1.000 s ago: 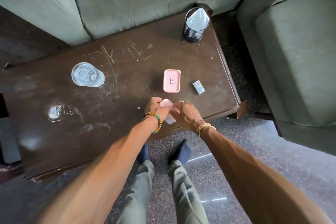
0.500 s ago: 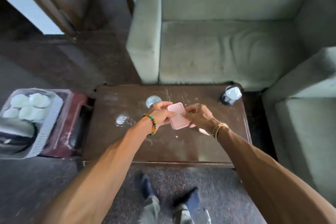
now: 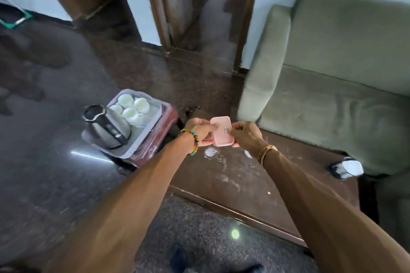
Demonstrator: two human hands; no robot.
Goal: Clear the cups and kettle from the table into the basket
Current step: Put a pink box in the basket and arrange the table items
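Note:
A pink box (image 3: pixel 222 131) is held above the dark table (image 3: pixel 277 188) between both hands. My left hand (image 3: pixel 200 129) grips its left side with the thumb on the lid, and my right hand (image 3: pixel 245 133) pinches its right side. To the left, a white basket (image 3: pixel 142 137) sits on a red stool (image 3: pixel 165 134) and holds a steel kettle (image 3: pixel 106 127) and several white cups (image 3: pixel 132 107). The glass on the table is hidden behind my hands.
A black mesh holder with white paper (image 3: pixel 346 167) stands at the table's right end. A green sofa (image 3: pixel 332 86) runs behind and right of the table. Dark polished floor (image 3: pixel 44 173) lies left, with wooden door frames (image 3: pixel 164 6) beyond.
The view has swung up and left, bringing the basket with kettle and cups closer. Both hands have lifted the pink box off the table and keep holding it together.

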